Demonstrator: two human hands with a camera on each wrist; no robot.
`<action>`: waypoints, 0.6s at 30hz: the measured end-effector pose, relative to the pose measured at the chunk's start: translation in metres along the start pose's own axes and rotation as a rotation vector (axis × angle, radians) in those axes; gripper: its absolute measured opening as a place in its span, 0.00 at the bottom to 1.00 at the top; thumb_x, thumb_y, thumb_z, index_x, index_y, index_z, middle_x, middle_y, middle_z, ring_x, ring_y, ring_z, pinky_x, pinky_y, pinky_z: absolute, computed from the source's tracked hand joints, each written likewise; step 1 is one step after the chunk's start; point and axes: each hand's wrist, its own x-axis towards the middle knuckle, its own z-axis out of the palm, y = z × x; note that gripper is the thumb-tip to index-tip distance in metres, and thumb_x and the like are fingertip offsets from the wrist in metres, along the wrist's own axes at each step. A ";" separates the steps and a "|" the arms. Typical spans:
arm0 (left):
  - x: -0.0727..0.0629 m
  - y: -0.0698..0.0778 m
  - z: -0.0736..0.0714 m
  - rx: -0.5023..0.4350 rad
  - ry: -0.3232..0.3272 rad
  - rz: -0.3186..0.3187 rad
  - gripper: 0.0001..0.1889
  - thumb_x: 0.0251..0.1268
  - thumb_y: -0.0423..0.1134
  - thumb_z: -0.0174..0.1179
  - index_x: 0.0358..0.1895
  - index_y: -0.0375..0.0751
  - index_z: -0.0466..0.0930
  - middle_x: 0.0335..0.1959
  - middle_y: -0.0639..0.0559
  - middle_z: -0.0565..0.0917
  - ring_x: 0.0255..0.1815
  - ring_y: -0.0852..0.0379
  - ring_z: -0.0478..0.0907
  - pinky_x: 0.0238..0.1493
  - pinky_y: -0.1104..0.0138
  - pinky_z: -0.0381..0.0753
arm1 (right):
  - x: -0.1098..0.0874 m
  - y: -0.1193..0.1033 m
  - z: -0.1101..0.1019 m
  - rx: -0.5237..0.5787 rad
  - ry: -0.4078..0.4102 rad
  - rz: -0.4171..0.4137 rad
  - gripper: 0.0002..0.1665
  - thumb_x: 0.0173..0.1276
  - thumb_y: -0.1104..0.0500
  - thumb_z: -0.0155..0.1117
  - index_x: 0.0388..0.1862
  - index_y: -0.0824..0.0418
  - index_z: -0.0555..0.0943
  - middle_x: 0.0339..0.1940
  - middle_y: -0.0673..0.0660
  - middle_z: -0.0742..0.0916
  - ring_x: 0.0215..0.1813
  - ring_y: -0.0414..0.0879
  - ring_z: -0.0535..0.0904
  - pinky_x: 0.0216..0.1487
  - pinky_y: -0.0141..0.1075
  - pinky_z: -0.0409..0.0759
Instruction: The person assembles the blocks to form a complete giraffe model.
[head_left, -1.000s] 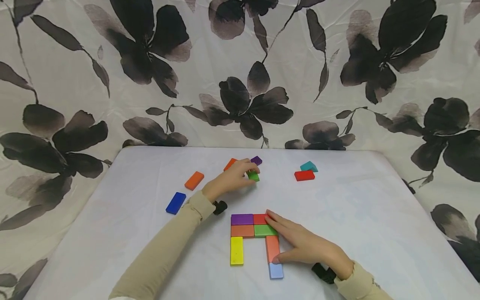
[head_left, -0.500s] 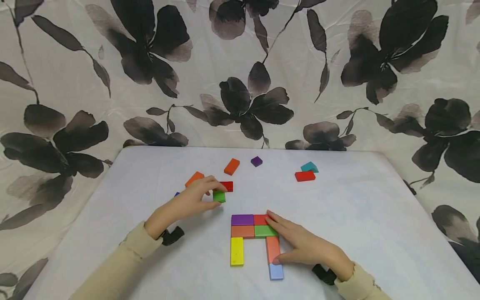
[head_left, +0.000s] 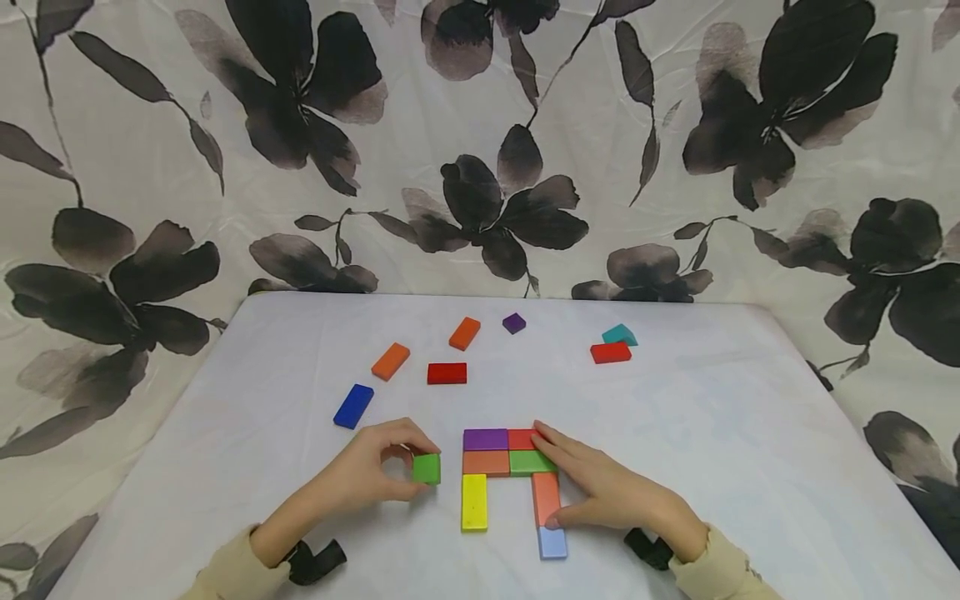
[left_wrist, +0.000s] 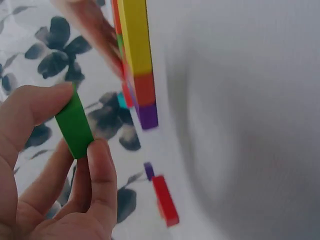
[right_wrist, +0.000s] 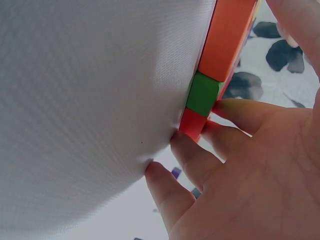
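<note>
My left hand (head_left: 363, 467) pinches a green block (head_left: 427, 468) between thumb and fingers, just left of a flat block arrangement. In the left wrist view the green block (left_wrist: 75, 125) is held by its two ends. The arrangement has a purple block (head_left: 485, 440) and a red one (head_left: 521, 439) on top. Below them lie an orange block (head_left: 486, 462) and a green one (head_left: 528, 463). A yellow block (head_left: 474, 503) forms the left leg; a salmon block (head_left: 545, 498) and a light blue block (head_left: 552, 543) form the right. My right hand (head_left: 618, 487) rests along the right side, fingers extended.
Behind lie a blue block (head_left: 353, 406), two orange blocks (head_left: 391, 362), a red block (head_left: 447, 373) and a small purple block (head_left: 513, 323). A teal triangular block (head_left: 619, 334) and another red block (head_left: 611, 353) sit at the back right of the white table (head_left: 750, 433).
My left hand has brought the green block from the back of the table toward me and left, beside the arrangement, uncovering the loose blocks behind. The right hand has stayed in place.
</note>
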 end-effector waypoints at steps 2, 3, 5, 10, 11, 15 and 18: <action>-0.005 -0.001 0.008 -0.053 -0.013 0.007 0.19 0.51 0.31 0.75 0.49 0.42 0.85 0.44 0.54 0.82 0.43 0.56 0.78 0.49 0.65 0.81 | 0.000 0.000 0.000 -0.002 0.000 -0.001 0.59 0.61 0.36 0.70 0.82 0.50 0.49 0.83 0.47 0.50 0.80 0.50 0.49 0.72 0.57 0.58; -0.007 -0.002 0.012 -0.071 -0.019 0.011 0.19 0.52 0.31 0.75 0.49 0.42 0.85 0.44 0.54 0.82 0.43 0.56 0.78 0.48 0.65 0.81 | 0.000 0.001 0.001 -0.003 0.000 0.001 0.59 0.61 0.35 0.69 0.82 0.49 0.49 0.83 0.47 0.50 0.80 0.50 0.49 0.72 0.57 0.58; -0.011 -0.003 0.020 -0.094 -0.031 0.005 0.18 0.52 0.33 0.74 0.49 0.44 0.85 0.44 0.53 0.81 0.41 0.56 0.78 0.47 0.66 0.81 | 0.001 0.001 0.001 -0.002 -0.001 0.002 0.59 0.61 0.35 0.69 0.82 0.49 0.49 0.83 0.47 0.50 0.80 0.50 0.49 0.72 0.57 0.58; -0.021 -0.002 0.033 -0.096 -0.066 -0.059 0.19 0.52 0.35 0.75 0.49 0.50 0.86 0.42 0.54 0.80 0.37 0.55 0.77 0.43 0.68 0.80 | 0.001 0.001 0.001 0.001 -0.001 0.003 0.59 0.61 0.35 0.69 0.82 0.48 0.49 0.83 0.46 0.50 0.80 0.49 0.49 0.72 0.57 0.59; -0.023 -0.001 0.034 -0.089 -0.072 -0.074 0.18 0.52 0.35 0.75 0.49 0.51 0.86 0.42 0.55 0.80 0.37 0.55 0.77 0.42 0.69 0.80 | 0.001 0.002 0.001 0.001 -0.001 0.003 0.59 0.61 0.35 0.69 0.82 0.48 0.49 0.83 0.46 0.50 0.80 0.49 0.49 0.72 0.57 0.59; -0.029 -0.002 0.039 -0.056 -0.095 -0.093 0.18 0.51 0.38 0.76 0.47 0.53 0.86 0.40 0.58 0.80 0.37 0.56 0.76 0.38 0.70 0.77 | 0.001 0.002 0.002 0.001 -0.001 0.008 0.60 0.60 0.34 0.69 0.82 0.48 0.48 0.83 0.46 0.50 0.80 0.49 0.49 0.72 0.57 0.59; -0.031 -0.002 0.044 -0.033 -0.121 -0.072 0.17 0.49 0.40 0.77 0.45 0.54 0.85 0.38 0.61 0.80 0.37 0.58 0.75 0.37 0.71 0.76 | 0.000 0.002 0.002 0.004 0.000 0.009 0.60 0.60 0.35 0.69 0.82 0.48 0.49 0.83 0.46 0.50 0.80 0.49 0.49 0.72 0.57 0.59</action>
